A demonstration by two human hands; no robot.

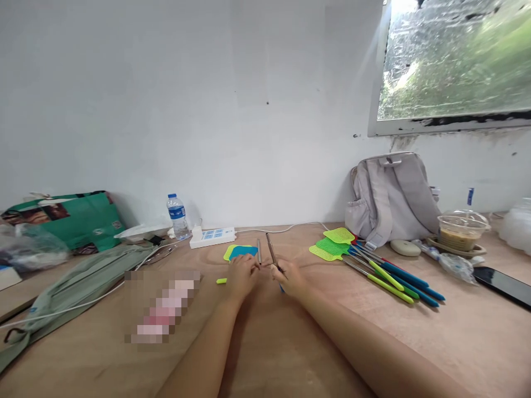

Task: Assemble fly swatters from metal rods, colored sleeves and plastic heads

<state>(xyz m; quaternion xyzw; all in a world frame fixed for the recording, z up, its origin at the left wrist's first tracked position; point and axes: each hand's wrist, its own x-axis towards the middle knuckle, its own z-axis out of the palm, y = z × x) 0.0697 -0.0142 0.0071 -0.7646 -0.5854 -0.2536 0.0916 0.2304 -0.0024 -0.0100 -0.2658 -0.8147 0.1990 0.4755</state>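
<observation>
My right hand [289, 278] is closed around a slim metal rod [271, 247] that tilts up and away. A bit of blue handle [282, 288] shows below that hand. Close by, my left hand [241, 275] has its fingers curled together, with the lower end of a thin silver rod [259, 250] at the fingertips. The fingers partly hide that end. Just beyond the left hand lies a blue fly swatter head [244, 252] over a yellow-green one [227, 252]. A yellow-green handle end [221, 281] sticks out left of the hand.
Several fly swatters [384, 273] lie piled on the right, before a grey backpack [392, 193]. Farther right are an iced drink cup [460, 235] and a phone [504, 282]. A power strip [213, 236], water bottle [178, 215], white cable [103, 296] and green bag [83, 221] are left.
</observation>
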